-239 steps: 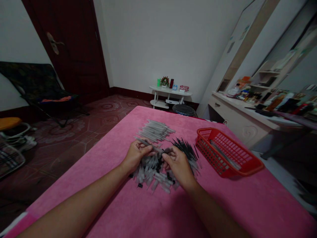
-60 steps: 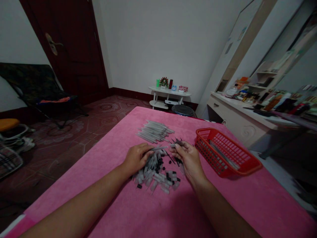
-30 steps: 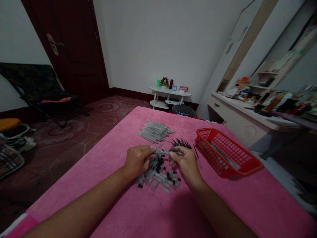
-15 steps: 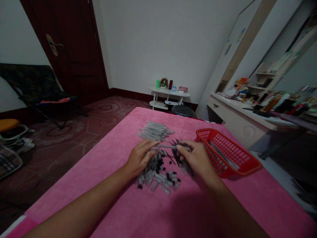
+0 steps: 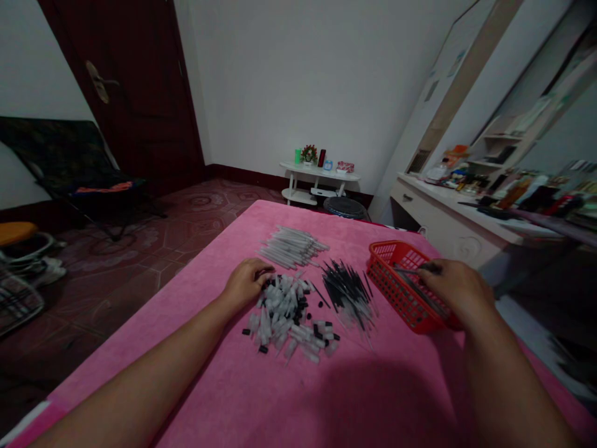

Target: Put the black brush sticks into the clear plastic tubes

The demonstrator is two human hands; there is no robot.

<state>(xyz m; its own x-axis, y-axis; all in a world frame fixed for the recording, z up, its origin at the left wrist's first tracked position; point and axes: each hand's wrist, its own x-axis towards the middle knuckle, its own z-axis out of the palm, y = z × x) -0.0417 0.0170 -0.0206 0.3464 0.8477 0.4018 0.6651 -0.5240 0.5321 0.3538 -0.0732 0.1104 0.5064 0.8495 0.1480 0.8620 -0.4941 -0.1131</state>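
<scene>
Reaching over the red basket point(image 5: 410, 292), the right hand point(image 5: 454, 287) is setting a pen point(image 5: 422, 269) inside, its grip pinched around the barrel. Only a few pens are lying in the basket so far. Left of the basket, black refills point(image 5: 347, 291), a heap of caps point(image 5: 286, 314) and a stack of clear barrels point(image 5: 291, 247) are waiting in quantity on the pink surface point(image 5: 280, 398). The left hand point(image 5: 245, 283) is curling loosely onto the caps, apparently gripping nothing yet.

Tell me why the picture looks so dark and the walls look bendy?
Head view: the room is dimly lit, so the right hand over the red basket looks soft and slightly blurred; a dark shadow falls on the pink cloth; the wide lens tilts the door and stretches the edges.
</scene>
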